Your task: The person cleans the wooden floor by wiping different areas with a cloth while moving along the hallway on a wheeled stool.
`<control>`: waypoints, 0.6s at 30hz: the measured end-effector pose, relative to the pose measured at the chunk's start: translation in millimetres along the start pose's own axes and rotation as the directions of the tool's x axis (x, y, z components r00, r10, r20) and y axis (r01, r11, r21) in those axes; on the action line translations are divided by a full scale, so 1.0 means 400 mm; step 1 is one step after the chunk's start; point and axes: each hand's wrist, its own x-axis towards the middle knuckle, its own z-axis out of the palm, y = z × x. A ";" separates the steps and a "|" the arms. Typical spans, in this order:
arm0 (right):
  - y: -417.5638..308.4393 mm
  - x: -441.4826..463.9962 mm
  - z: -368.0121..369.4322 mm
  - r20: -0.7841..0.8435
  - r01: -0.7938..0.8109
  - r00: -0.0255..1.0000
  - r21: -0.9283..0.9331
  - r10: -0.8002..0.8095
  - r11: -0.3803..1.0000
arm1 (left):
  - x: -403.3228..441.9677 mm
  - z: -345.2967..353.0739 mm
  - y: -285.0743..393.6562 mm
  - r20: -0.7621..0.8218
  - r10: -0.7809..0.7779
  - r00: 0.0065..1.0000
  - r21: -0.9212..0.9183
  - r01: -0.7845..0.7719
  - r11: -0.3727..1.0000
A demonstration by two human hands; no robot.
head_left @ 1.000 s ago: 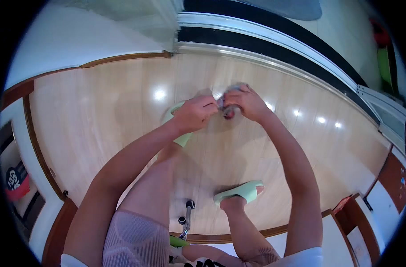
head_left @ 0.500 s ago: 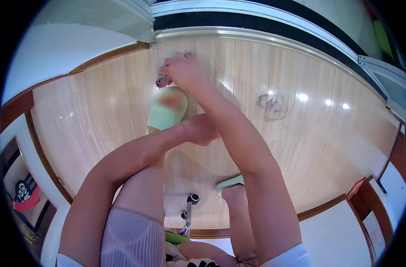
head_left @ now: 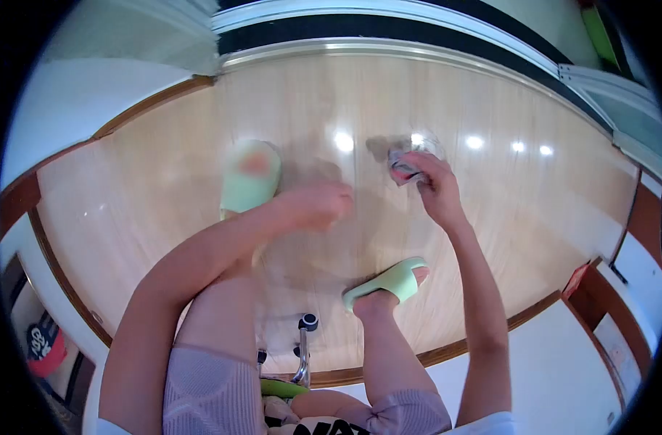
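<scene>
My right hand [head_left: 434, 187] grips a crumpled pink and grey thing [head_left: 407, 168], held over the wooden floor at centre right. Around it on the floor lies a faint, wispy clump [head_left: 426, 145], partly covered by the hand. My left hand [head_left: 320, 206] hovers over the floor between the two slippers, its fingers curled and blurred; whatever it may hold is hidden. Beyond it on the left is a light green slipper [head_left: 251, 177] on one foot. The other green slipper [head_left: 397, 281] is below, on the other foot.
A metal door track [head_left: 389, 49] runs along the top. A chair leg with a caster [head_left: 307, 322] stands between my legs. At the lower right is a brown and white cabinet [head_left: 599, 290]. A dark cap with a red brim [head_left: 46, 349] is at the far left.
My right hand has moved from beside the left slipper to the clump on the right, holding the pink and grey thing. My left hand is no longer crossed under the right arm.
</scene>
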 end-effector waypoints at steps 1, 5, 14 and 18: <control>0.001 -0.041 -0.014 -0.067 -0.127 0.985 0.359 0.162 0.925 | 0.010 -0.009 0.006 -0.068 -0.023 0.997 -0.060 0.019 0.998; -0.045 -0.157 -0.016 0.034 -0.281 0.841 0.881 0.541 0.381 | 0.088 -0.032 0.030 -0.153 -0.287 0.946 -0.260 0.242 0.935; -0.011 -0.263 0.046 0.139 -0.013 0.888 0.960 0.439 -0.278 | 0.315 -0.037 0.178 -0.074 -0.469 0.880 -0.775 0.245 0.582; -0.027 -0.270 0.027 0.094 -0.012 0.855 0.987 0.509 -0.163 | 0.347 -0.009 0.210 -0.065 -0.426 0.902 -0.715 0.255 0.651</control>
